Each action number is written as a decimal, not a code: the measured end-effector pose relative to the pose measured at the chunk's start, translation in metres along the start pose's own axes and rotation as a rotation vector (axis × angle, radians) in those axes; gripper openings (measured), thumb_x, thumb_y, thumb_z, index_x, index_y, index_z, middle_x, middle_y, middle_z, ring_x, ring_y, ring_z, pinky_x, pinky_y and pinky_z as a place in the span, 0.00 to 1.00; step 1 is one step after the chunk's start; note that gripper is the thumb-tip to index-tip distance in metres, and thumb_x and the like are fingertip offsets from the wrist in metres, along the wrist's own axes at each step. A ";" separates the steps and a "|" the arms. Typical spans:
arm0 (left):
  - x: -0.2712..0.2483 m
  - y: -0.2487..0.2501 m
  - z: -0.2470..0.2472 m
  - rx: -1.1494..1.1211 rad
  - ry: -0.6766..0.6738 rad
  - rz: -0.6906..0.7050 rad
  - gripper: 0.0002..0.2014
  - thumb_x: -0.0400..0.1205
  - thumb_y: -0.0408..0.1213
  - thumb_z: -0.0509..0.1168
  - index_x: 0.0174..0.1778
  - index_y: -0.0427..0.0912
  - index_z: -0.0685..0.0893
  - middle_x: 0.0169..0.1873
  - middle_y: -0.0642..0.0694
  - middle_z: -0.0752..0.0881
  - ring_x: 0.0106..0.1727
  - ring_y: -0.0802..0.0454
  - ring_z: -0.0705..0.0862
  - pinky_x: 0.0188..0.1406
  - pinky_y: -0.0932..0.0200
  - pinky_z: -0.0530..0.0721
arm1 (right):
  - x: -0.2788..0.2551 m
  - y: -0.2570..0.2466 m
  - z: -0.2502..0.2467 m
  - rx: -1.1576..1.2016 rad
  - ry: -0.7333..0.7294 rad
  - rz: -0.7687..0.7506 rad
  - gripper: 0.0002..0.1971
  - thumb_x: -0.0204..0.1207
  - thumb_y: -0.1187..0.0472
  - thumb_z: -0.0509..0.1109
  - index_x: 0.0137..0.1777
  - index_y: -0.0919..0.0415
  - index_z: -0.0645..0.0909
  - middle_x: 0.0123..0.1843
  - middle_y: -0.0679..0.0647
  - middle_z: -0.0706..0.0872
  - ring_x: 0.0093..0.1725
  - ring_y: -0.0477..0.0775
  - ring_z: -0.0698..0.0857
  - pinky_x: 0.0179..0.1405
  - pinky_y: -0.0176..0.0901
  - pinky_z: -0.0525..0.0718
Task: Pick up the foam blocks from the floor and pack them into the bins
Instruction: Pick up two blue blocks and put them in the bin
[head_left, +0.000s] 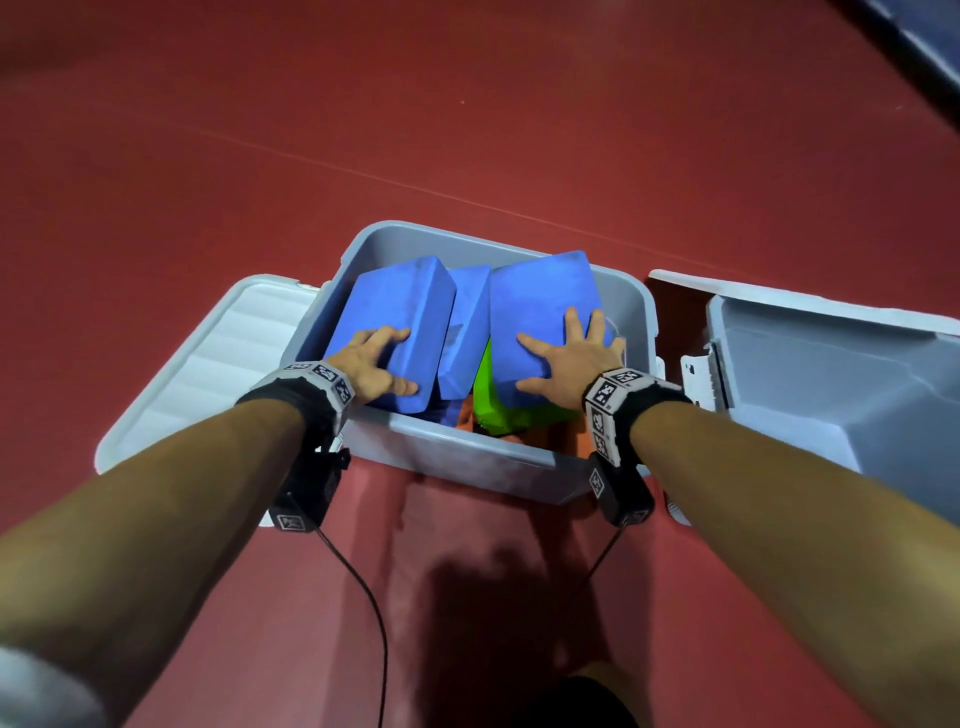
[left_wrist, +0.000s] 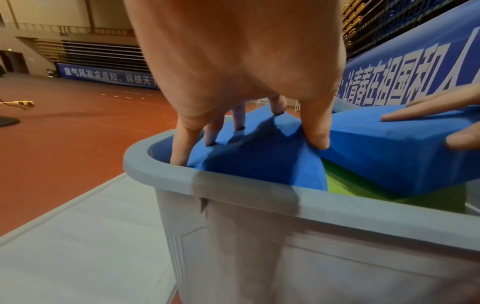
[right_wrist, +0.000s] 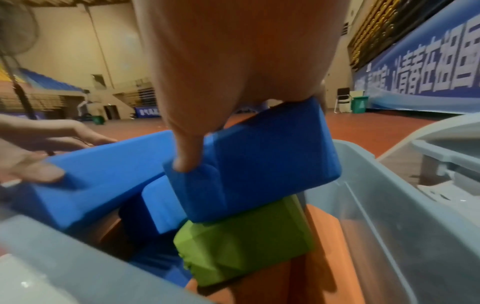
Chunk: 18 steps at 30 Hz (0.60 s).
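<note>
Packing looks well along. The left hand (head_left: 375, 366) and right hand (head_left: 570, 361), fingers spread, each press a blue block (head_left: 395, 332) into the grey bin (head_left: 467, 457). Three blue blocks show, one green (head_left: 498, 410), orange beneath — no blocks on the visible floor. A second bin (head_left: 831, 353) at 3 o'clock.
</note>
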<state>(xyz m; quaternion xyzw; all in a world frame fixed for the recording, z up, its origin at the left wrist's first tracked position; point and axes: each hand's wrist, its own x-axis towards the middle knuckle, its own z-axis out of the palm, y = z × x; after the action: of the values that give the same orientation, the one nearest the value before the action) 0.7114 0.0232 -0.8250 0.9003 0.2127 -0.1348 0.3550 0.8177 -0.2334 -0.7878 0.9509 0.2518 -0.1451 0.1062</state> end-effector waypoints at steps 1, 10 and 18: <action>0.001 0.000 0.000 0.005 -0.009 -0.007 0.40 0.76 0.46 0.76 0.82 0.58 0.63 0.80 0.46 0.60 0.79 0.42 0.68 0.76 0.50 0.65 | -0.002 -0.005 -0.001 -0.055 0.039 -0.023 0.32 0.78 0.29 0.56 0.81 0.28 0.54 0.87 0.62 0.43 0.83 0.76 0.42 0.74 0.74 0.58; -0.017 0.015 0.000 0.299 -0.014 -0.007 0.43 0.78 0.60 0.69 0.85 0.60 0.53 0.85 0.42 0.52 0.82 0.33 0.59 0.79 0.40 0.64 | -0.032 -0.014 -0.002 0.138 0.066 -0.100 0.39 0.77 0.40 0.67 0.84 0.38 0.52 0.86 0.58 0.45 0.84 0.65 0.44 0.73 0.67 0.65; -0.037 0.120 0.012 0.484 0.137 0.258 0.35 0.77 0.63 0.66 0.79 0.70 0.60 0.83 0.48 0.58 0.82 0.41 0.57 0.67 0.32 0.68 | -0.091 0.056 -0.020 0.356 0.190 0.194 0.39 0.73 0.46 0.71 0.82 0.40 0.57 0.81 0.58 0.56 0.78 0.66 0.61 0.72 0.61 0.73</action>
<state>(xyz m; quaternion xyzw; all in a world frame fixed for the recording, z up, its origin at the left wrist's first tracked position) 0.7354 -0.0748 -0.7494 0.9856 0.0812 -0.0744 0.1286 0.7746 -0.3162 -0.7316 0.9838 0.1384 -0.0861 -0.0740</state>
